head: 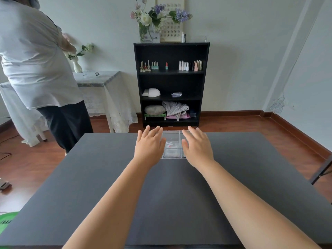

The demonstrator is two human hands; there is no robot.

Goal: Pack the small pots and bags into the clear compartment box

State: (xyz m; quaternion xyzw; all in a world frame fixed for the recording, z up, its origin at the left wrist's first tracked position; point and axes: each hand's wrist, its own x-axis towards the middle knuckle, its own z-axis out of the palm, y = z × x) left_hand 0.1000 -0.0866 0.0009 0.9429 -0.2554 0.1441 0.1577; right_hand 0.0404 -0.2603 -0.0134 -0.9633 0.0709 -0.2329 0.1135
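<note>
The clear compartment box (172, 136) stands at the far middle of the dark grey table (100, 177). Both my hands hover flat over it and hide most of it. My left hand (149, 145) covers its left side, fingers spread and holding nothing. My right hand (197, 146) covers its right side, also open and empty. Between the hands I see a middle compartment with small clear bags (172, 147), one showing red and white bits. No pots are visible.
A person in a white shirt (34, 65) stands at the far left by a lace-covered side table (100, 81). A black shelf (171, 83) with nail polish bottles stands against the wall beyond the table. A dark chair edge (323, 169) shows at right.
</note>
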